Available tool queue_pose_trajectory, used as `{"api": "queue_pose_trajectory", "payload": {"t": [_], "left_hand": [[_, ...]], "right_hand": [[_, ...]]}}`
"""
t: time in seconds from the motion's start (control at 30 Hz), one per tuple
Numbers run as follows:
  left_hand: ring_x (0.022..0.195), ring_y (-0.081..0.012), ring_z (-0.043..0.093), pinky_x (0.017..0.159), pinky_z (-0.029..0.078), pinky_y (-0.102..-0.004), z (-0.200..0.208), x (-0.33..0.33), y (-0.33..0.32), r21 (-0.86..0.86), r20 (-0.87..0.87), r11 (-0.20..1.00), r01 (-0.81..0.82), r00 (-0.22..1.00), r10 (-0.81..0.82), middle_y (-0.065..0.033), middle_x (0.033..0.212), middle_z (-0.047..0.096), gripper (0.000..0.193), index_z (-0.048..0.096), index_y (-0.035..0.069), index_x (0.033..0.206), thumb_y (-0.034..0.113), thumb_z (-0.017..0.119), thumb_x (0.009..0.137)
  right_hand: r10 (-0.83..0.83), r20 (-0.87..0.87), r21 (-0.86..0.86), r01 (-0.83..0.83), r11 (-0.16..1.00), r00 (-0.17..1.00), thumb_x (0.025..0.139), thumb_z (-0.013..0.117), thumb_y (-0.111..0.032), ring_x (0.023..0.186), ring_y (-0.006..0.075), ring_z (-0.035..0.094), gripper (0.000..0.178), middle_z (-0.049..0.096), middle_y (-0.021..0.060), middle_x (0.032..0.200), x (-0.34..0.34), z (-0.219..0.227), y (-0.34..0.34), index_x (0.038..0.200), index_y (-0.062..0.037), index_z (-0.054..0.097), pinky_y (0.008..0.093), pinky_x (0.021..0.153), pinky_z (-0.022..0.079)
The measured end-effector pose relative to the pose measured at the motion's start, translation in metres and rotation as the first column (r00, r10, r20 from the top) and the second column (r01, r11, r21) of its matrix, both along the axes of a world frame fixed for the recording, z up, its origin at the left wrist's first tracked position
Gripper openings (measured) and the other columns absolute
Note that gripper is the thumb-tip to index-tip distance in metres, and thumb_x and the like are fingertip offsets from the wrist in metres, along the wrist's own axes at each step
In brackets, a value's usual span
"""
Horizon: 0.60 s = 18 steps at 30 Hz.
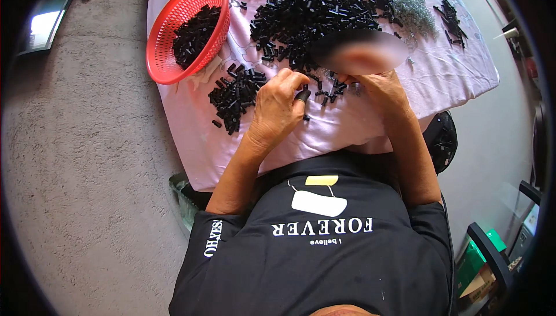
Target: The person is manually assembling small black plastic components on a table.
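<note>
Fingers pinched, my left hand [279, 104] holds what looks like a small black cylinder at its fingertips, just above the pink cloth. A dark band wraps its thumb. To its right is my right hand [382, 91], its fingers curled and partly covered by a blurred patch; what they hold is hidden. Several loose black cylinders [331, 93] lie between the hands. Beside my left hand is a small heap of black cylinders [234, 96]. Beyond both hands spreads a large pile of the same black pieces [313, 9].
A red plastic basket [155, 49] with black pieces in it stands tilted at the left of the cloth-covered table [463, 72]. A tangle of thin silvery metal pieces, perhaps springs [411, 6], adjoins the large pile. Slim black parts [450, 23] lie farther right.
</note>
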<state>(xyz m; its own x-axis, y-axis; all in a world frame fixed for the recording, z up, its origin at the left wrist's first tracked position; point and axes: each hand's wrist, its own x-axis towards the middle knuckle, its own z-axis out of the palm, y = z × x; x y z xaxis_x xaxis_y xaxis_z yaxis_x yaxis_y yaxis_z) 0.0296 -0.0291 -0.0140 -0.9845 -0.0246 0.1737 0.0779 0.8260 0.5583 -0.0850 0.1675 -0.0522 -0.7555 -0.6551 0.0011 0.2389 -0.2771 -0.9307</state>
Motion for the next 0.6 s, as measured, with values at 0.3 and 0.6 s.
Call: {"api": "queue_pose_trajectory", "payload": {"t": [0.3,0.6], "left_hand": [[0.075,-0.0253,0.064,0.066,0.051,-0.0336,-0.0002,0.0068,0.0056,0.103,0.008,0.995,-0.012,1.000,0.011,-0.0131,0.088,0.062,0.026,0.063,0.001,0.099,-0.008,0.059,0.076],[0.076,-0.0285,0.064,0.067,0.052,-0.0345,-0.0031,0.0018,0.0030,0.058,-0.056,0.997,0.044,0.998,-0.040,-0.0128,0.087,0.062,0.030,0.065,0.002,0.096,-0.011,0.057,0.070]], "right_hand": [[-0.007,0.012,0.022,0.007,1.000,1.000,0.096,0.062,-0.009,0.083,0.0089,0.066,0.015,0.070,0.0039,0.093,0.0002,-0.0013,-0.0005,0.109,-0.0021,0.067,0.0230,0.076,0.055],[-0.009,0.021,0.013,0.009,1.000,1.000,0.096,0.062,-0.008,0.082,0.0082,0.066,0.013,0.070,0.0033,0.092,0.0000,-0.0021,-0.0010,0.107,-0.0031,0.066,0.0224,0.075,0.053]]}}
